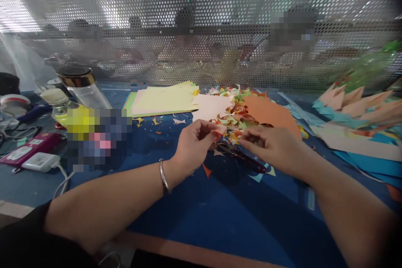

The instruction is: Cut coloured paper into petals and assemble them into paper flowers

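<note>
Paper stack behind scrap pile; bottle far left on table

Blue table; orange sheet; yellow stack.

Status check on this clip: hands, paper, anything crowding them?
Left hand pinching small paper piece. Right hand beside it, fingers curled, hold unclear. Scissors and paper scraps directly beneath.

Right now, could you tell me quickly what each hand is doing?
Left hand: fingers pinched shut on a small paper piece.
Right hand: fingers curled near the scraps; whether it grips anything cannot be told.
</note>
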`<state>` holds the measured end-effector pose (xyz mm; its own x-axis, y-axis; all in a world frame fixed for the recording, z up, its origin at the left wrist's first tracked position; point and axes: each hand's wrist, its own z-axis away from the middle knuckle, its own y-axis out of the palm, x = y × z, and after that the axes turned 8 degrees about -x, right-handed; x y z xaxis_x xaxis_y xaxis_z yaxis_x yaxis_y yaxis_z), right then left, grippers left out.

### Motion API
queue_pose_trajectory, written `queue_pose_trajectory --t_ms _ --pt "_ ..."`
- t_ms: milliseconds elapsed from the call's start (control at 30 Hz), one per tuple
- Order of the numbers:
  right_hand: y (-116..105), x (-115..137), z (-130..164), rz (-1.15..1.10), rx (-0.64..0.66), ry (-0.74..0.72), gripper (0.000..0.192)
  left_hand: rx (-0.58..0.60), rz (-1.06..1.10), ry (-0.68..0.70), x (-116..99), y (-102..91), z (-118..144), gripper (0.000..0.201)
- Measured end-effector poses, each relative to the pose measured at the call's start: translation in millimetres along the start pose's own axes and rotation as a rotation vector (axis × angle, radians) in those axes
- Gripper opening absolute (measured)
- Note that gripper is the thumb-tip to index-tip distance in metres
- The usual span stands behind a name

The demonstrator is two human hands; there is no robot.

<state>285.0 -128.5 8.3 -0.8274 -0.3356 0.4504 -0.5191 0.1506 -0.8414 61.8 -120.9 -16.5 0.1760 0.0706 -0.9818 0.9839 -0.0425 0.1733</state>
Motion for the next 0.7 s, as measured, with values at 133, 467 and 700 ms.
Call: queue_pose_trajectory --t_ms 133,467,700 --pt "-0.2 3.0 0.0 0.158 0.258 0.006 0.019 -0.053 -0.087 0.11 -1.9 -2.9 -3.6 0.008" --pt "1.7 9.2 4.8 0.275 0.395 0.019 0.013 0.009 -0.155 0.158 0.9 -2.9 -4.6 0.014" --pt "-13.2 13.6 5.4 0.42 0.428 0.166 0.014 0.007 -0.141 0.153 -2.3 -0.7 -0.4 0.015"
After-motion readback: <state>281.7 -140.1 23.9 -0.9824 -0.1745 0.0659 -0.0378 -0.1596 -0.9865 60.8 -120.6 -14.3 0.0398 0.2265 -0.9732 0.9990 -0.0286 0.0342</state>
